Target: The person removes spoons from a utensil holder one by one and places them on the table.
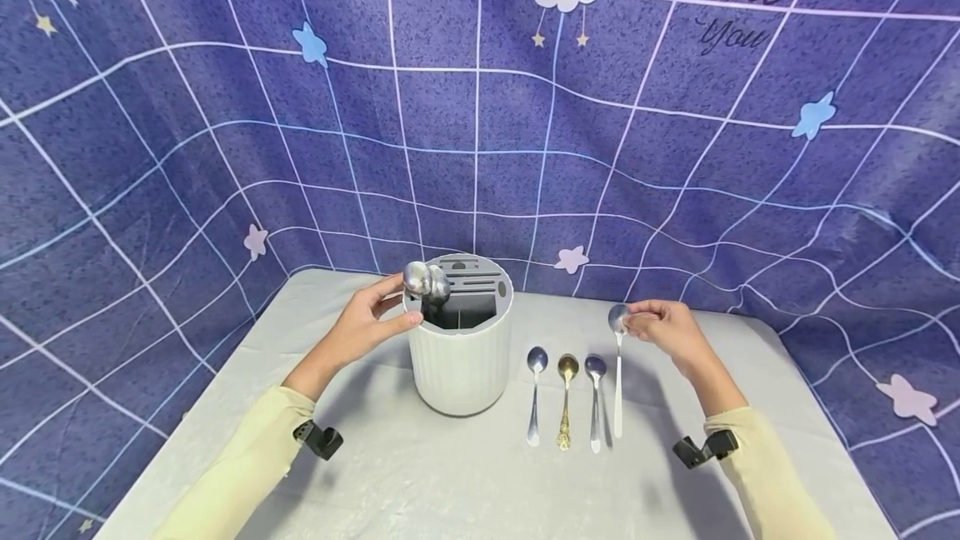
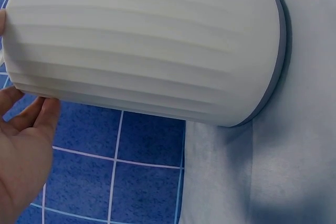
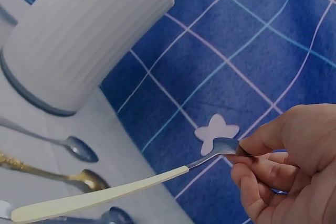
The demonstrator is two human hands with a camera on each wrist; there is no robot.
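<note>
My right hand (image 1: 663, 330) pinches a spoon (image 3: 105, 198) with a cream-white handle by the tip of its silver bowl. The handle hangs down toward the table in the head view. At the upper side of a white ribbed utensil holder (image 1: 459, 369), my left hand (image 1: 367, 319) grips it near the rim, thumb in front and fingers behind. Silver spoons (image 1: 417, 278) stand bowl-up in the holder's left part, beside the left fingers. A silver spoon (image 1: 534, 397), a gold spoon (image 1: 566, 400) and another silver spoon (image 1: 596, 400) lie in a row between the holder and the right hand.
A pale grey cloth covers the table (image 1: 420, 482). Behind it hangs a purple-blue curtain (image 1: 525, 123) with a grid and stars. The holder's top has slots (image 1: 477, 283) at the back and dark open compartments (image 1: 476, 313) in front.
</note>
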